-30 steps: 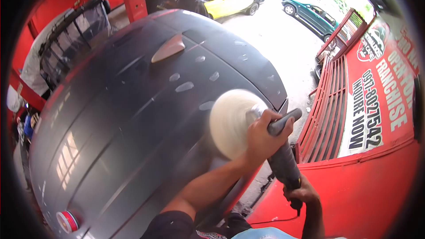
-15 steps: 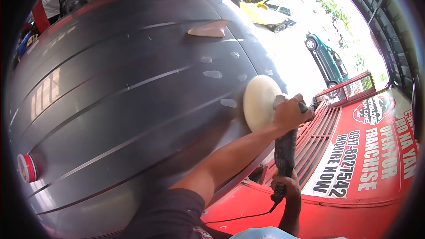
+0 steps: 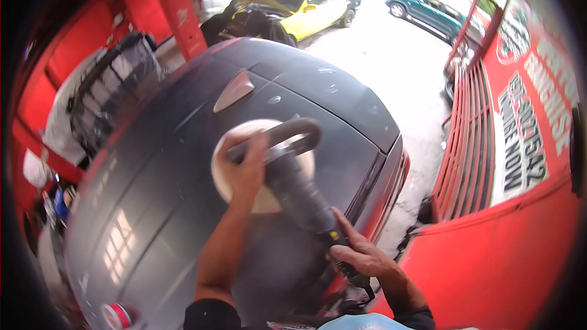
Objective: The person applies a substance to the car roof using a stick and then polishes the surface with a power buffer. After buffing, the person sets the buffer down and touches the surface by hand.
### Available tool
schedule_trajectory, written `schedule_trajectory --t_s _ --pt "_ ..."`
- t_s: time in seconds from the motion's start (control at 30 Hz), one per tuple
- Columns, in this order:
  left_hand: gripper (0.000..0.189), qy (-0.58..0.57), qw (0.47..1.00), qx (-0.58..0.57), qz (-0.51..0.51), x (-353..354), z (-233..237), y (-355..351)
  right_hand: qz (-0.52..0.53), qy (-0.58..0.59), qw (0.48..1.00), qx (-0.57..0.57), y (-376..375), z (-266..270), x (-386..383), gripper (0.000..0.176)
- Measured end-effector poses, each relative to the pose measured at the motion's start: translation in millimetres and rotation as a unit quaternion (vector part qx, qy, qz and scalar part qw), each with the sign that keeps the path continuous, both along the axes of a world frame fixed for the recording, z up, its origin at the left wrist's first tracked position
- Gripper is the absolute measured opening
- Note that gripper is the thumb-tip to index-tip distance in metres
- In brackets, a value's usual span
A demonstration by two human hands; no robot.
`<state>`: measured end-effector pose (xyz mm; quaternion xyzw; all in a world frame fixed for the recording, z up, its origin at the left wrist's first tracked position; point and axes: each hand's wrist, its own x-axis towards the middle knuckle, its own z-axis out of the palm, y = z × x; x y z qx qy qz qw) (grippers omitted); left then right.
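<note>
A dark electric car polisher (image 3: 293,189) rests over the grey car roof (image 3: 189,201), its round cream pad (image 3: 267,201) lying against the paint. My left hand (image 3: 247,168) wraps around the looped front handle above the pad. Farther back, my right hand (image 3: 361,252) grips the rear of the body near the cord. Pale smears (image 3: 275,99) dot the roof beyond the pad, close to a shark-fin antenna (image 3: 235,91). A small round container with a red band (image 3: 117,316) sits on the roof at the lower left.
A red post (image 3: 177,12) rises beyond the car's far left edge. To the right stand a slatted red bench (image 3: 468,146) and a red lettered banner (image 3: 526,110). A yellow car (image 3: 312,15) with its hood up and a teal car (image 3: 428,13) are outside.
The view has swung, showing more of the car's rear and the shop. The polisher has moved from the roof's right edge inward and turned. Both hands stay on it.
</note>
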<state>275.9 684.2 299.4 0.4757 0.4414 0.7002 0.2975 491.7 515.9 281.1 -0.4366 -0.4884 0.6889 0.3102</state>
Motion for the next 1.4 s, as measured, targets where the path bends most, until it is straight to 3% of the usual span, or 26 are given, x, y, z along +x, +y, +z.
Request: schedule_trajectory --t_s 0.03,0.1,0.13,0.3,0.47,0.5,0.53,0.63,0.67,0.77,0.9,0.97,1.2,1.3,1.4 --pt "0.019 0.008 0.999 0.007 0.039 -11 1 -4 -0.019 0.020 1.000 0.003 1 2 -7 0.085" --pt "0.021 -0.013 1.000 -0.011 0.020 -28 5 -4 0.068 -0.003 0.997 -0.039 6 6 -17 0.085" --pt "0.024 -0.053 0.998 -0.031 0.022 -32 7 -3 0.042 0.000 0.999 0.018 10 -2 -23 0.083" --pt "0.026 -0.033 0.999 -0.018 0.000 -18 7 58 -0.033 -0.005 0.992 0.125 48 -28 -35 0.082" --pt "0.019 0.000 1.000 0.004 0.010 7 -1 137 -0.066 -0.084 0.988 0.115 110 -24 -15 0.089" --pt "0.017 0.079 0.992 0.096 0.030 3 -18 163 -0.070 -0.074 0.990 0.094 120 -17 -12 0.088" --pt "0.020 0.030 0.996 0.078 0.018 9 -14 171 -0.074 -0.065 0.993 0.072 130 -10 -8 0.086" --pt "0.030 0.063 0.994 0.088 0.008 17 -9 200 -0.106 -0.020 0.991 0.073 162 -8 1 0.075" --pt "0.032 0.021 0.999 0.044 -0.010 22 -4 209 -0.096 -0.020 0.992 0.074 167 -5 0 0.075" --pt "0.028 0.007 0.998 0.019 -0.060 22 1 215 -0.098 -0.012 0.995 0.021 175 8 2 0.073" --pt "0.022 0.059 0.998 0.033 -0.001 -11 -10 182 -0.052 -0.024 0.998 0.023 157 1 -1 0.079" --pt "0.020 0.058 0.998 0.018 0.026 -34 -7 137 -0.005 -0.042 0.989 0.142 142 -31 -9 0.081" --pt "0.025 0.024 0.992 -0.036 0.116 -92 24 -36 0.163 -0.001 0.984 0.077 48 -19 -46 0.082" --pt "0.028 0.074 0.981 -0.069 0.167 -89 37 -68 0.208 0.071 0.975 -0.019 18 -11 -52 0.087" --pt "0.029 -0.003 0.985 -0.047 0.166 -96 16 -67 0.177 0.021 0.984 0.010 -3 -13 -58 0.084"
